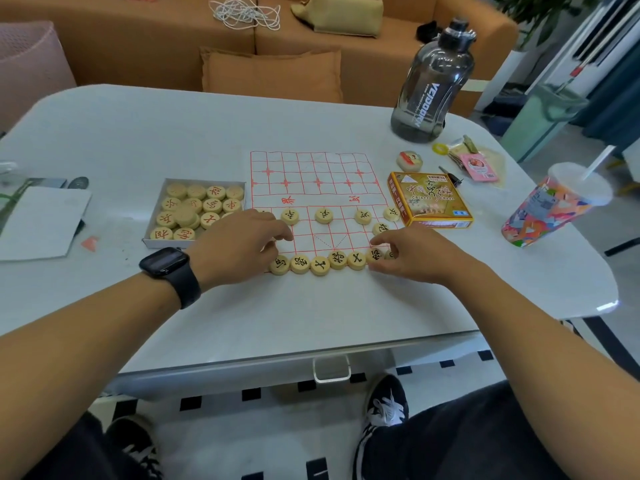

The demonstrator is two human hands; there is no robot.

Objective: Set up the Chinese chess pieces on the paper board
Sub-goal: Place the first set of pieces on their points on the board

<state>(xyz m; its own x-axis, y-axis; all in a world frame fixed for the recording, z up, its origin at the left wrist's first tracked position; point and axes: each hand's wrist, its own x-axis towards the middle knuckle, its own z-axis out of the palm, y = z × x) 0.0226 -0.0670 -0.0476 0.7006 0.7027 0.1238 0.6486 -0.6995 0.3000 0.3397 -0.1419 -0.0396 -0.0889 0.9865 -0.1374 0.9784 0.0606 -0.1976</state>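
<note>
While both hands rest on the paper board (pixel 318 174), black pieces line its near edge.
Left hand (pixel 242 237) lies with fingers loosely curled, empty, beside the back-row pieces (pixel 320 264); right hand (pixel 412 254) pinches the elephant piece (pixel 375 254) at the row's right end.

A lounge or living-room corner, set for leisure.
An orange sofa (pixel 346 46) with cushions (pixel 272 76) runs behind the white table's (pixel 138 133) far edge; a big water bottle (pixel 433 84) stands at its far right corner, a takeaway cup (pixel 554 206) by its right edge, above a checkered floor (pixel 277 427).
</note>
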